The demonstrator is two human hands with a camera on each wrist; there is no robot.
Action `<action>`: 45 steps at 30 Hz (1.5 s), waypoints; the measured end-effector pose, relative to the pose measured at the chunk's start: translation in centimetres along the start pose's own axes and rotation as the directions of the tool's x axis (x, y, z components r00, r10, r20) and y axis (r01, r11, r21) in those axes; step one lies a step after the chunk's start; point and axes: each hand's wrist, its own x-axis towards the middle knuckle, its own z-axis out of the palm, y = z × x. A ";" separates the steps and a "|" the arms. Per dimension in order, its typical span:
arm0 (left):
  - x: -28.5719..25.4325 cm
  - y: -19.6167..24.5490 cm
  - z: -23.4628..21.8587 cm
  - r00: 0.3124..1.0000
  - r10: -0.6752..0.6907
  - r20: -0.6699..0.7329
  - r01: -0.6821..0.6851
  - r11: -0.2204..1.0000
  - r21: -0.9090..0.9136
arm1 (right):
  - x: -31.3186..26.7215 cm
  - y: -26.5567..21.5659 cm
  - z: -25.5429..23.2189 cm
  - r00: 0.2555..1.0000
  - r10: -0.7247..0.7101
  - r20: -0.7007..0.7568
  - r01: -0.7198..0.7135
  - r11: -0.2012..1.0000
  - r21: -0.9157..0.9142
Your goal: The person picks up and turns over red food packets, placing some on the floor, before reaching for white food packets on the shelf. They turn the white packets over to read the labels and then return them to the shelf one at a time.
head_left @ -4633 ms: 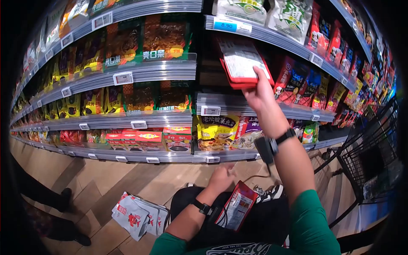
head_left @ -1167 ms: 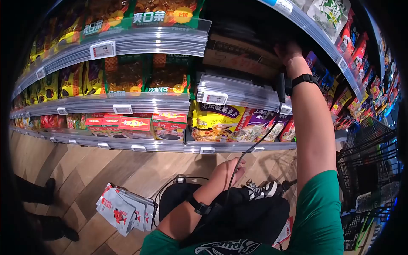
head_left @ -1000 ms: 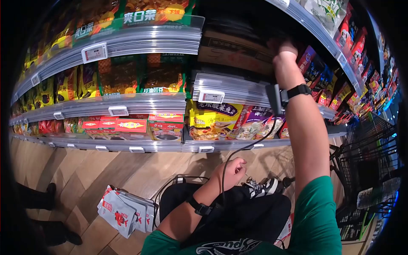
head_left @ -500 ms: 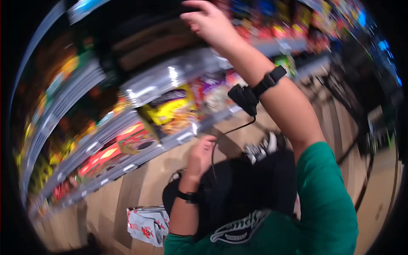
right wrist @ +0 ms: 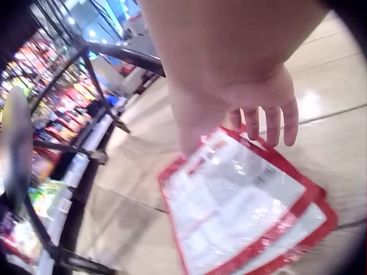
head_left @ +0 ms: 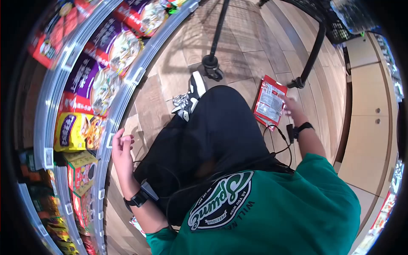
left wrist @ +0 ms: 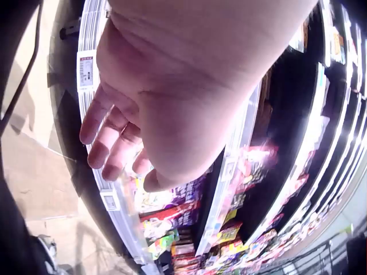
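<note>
Head view: at far left we see the shelf edge (head_left: 111, 127), and our left hand (head_left: 122, 149) hangs just beside it — fingers loosely curled, holding nothing. Across the black-trousered lap, the red-and-white packets (head_left: 269, 103) lie flat on the wooden floor (head_left: 238, 46); our right hand (head_left: 292, 109) hovers at their edge, fingers spread and relaxed, gripping nothing.

Green printed T-shirt (head_left: 272, 208), black trousers (head_left: 216, 127), wristbands (head_left: 138, 198).
</note>
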 end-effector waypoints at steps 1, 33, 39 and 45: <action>-0.1 0.0 0.3 1.000 -0.015 0.006 0.015 0.999 0.035 | 0.7 2.4 1.3 0.992 0.127 0.024 -0.130 0.980 0.154; -4.3 -0.2 5.5 0.995 0.072 0.068 -0.065 0.993 -0.095 | 8.4 -0.4 9.9 0.945 -0.149 0.291 -0.175 0.522 0.835; -4.3 0.4 5.9 0.995 0.062 0.078 -0.058 0.997 -0.045 | 9.2 -0.7 10.3 0.885 -0.455 -0.095 0.341 0.496 0.799; -3.8 0.6 6.6 0.989 0.084 0.123 -0.057 0.976 -0.208 | -2.6 -7.5 3.4 0.532 -0.730 -0.428 0.767 0.630 -0.120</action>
